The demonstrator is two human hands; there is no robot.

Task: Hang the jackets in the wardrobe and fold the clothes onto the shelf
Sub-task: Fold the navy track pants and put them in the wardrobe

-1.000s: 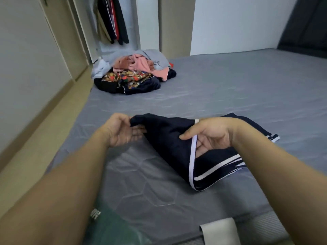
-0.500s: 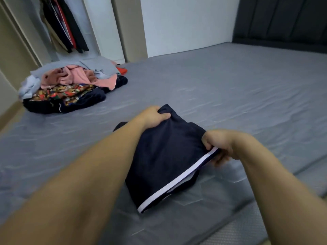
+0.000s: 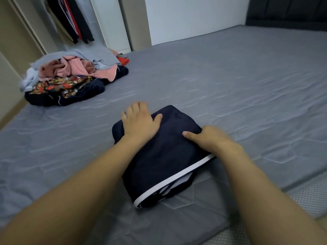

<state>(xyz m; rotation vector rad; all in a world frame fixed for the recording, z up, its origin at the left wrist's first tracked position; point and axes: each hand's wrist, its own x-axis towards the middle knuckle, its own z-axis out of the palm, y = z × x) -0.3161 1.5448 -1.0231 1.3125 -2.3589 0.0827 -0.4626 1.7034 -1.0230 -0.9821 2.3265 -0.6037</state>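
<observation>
The person's left hand (image 3: 139, 121) is lying flat, fingers straight and spread, pressing on the far left corner of the folded navy fabric garment with white edge piping (image 3: 164, 156). It is gripping nothing. The right hand (image 3: 210, 137) is resting on the garment's right edge, thumb extended over the cloth; the remaining fingers are hidden behind the hand, so whether they are curling under the edge cannot be determined.

The garment is sitting as a compact folded bundle on the grey quilted mattress (image 3: 247, 89), near its front edge, between both forearms. The piped hem is facing the viewer, with a loose inner layer showing beneath it.

Well apart, at the far left corner of the mattress, a mixed pile of unfolded clothes in pink, grey, floral print and navy (image 3: 70, 76) is waiting. Behind it, dark jackets (image 3: 70, 18) are hanging in the open wardrobe.

Likely faults from this state:
- The fold is probably holding only under hand pressure. Lifting from one side alone may be letting the layers slide apart.
- The loose inner layer at the hem may be slipping out during transfer to the shelf.
- The soft mattress is giving uneven support, so creases may be setting in crooked.
</observation>
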